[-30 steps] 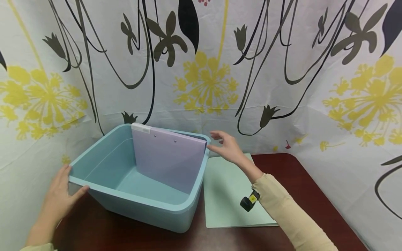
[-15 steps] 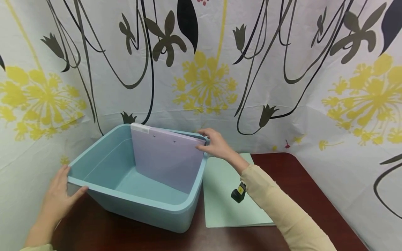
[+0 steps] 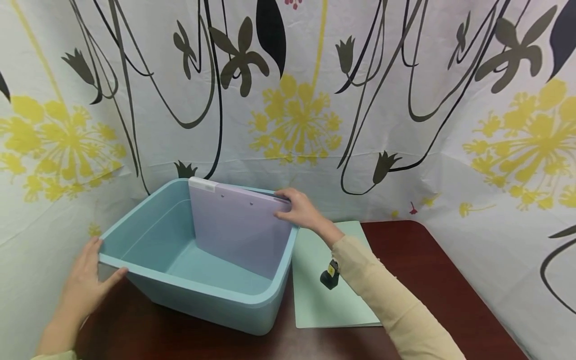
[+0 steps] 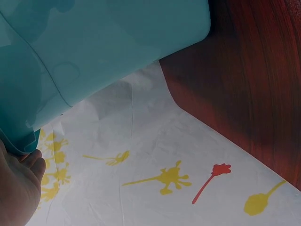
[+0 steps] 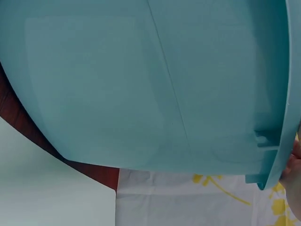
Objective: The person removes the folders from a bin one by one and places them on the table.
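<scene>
A light blue plastic tub (image 3: 216,287) sits on the table, with a lilac file folder (image 3: 238,225) standing on edge inside it along the back. The folder has a white strip and two small rivets near its top edge. My right hand (image 3: 299,207) pinches its upper right corner, thumb in front and fingers behind, beside the tub's rim. At the front left corner, my left hand (image 3: 83,277) grips the rim, its thumb lying along the front edge. In the right wrist view, the tub wall (image 5: 141,94) hides the folder, and only part of the hand (image 5: 292,181) shows.
Mint green folders or sheets (image 3: 324,300) lie flat on the dark red wooden table (image 3: 396,240), right of the tub and under my right forearm. A floral cloth (image 3: 297,135) hangs behind and at both sides.
My right hand has moved left from beside the tub's back right corner onto the folder's corner and now pinches it. My left hand and the tub stay in place.
</scene>
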{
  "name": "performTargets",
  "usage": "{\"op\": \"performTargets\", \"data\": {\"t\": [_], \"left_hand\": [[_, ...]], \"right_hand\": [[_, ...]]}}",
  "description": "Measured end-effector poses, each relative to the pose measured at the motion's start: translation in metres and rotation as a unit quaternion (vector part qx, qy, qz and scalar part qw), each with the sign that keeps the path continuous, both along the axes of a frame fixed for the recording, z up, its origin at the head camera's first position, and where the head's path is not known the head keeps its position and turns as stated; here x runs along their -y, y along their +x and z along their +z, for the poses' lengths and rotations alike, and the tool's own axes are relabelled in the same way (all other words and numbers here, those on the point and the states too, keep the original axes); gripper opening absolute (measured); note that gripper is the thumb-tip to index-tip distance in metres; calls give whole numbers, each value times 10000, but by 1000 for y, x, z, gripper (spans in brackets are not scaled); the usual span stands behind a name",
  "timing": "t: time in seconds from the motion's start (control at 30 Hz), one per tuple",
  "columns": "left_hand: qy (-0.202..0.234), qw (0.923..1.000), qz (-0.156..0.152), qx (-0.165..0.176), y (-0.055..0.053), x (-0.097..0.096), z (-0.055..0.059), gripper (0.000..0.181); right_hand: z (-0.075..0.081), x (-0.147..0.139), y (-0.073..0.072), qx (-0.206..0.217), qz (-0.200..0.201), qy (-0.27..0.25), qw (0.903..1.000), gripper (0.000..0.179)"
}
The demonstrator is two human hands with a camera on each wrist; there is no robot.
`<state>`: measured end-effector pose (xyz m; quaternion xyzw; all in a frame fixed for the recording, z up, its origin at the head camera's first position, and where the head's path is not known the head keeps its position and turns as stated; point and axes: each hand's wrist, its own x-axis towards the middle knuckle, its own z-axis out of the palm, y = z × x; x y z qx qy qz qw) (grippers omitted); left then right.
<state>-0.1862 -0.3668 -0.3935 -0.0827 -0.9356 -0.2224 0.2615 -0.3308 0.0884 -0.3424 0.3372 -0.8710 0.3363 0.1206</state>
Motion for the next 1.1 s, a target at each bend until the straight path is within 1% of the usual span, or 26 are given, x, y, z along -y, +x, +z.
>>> {"op": "performTargets", "data": {"t": [0.17, 0.3, 0.43, 0.47, 0.57, 0.67, 0.7, 0.77, 0.93, 1.03, 1.1], "left_hand": [[34, 10000, 9, 38, 1, -1, 0, 83], [55, 10000, 29, 4, 1, 0, -1, 83], [36, 10000, 49, -11, 0, 1, -1, 84], [25, 10000, 47, -30, 0, 1, -1, 83], [24, 10000, 18, -80, -1, 0, -2, 83], [12, 9999, -4, -121, -2, 0, -3, 83], [18, 9999, -18, -134, -2, 0, -3, 83], [11, 9999, -17, -125, -2, -1, -3, 84], [-13, 9999, -11, -126, -2, -1, -2, 84], [-4, 9999, -7, -134, -2, -1, -2, 84], [15, 9999, 7, -125, -2, -1, -2, 84]], "right_hand": [[-1, 5, -3, -60, 61, 224, 9997, 42], [2, 11, -3, 105, 196, 370, 9991, 36], [3, 16, 0, 229, 256, 286, 9990, 31], [4, 17, 1, 167, 244, 254, 9992, 29], [2, 19, 3, 194, 203, 34, 9996, 25], [0, 19, 6, 287, 171, -384, 9987, 24], [-1, 19, 6, 381, 158, -539, 9977, 24], [-4, 18, 6, 362, 113, -801, 9961, 24], [-6, 16, 8, -53, -83, -1297, 9915, 25], [-6, 15, 9, -228, -105, -1512, 9882, 25], [-4, 15, 10, -272, -50, -1623, 9864, 25]]}}
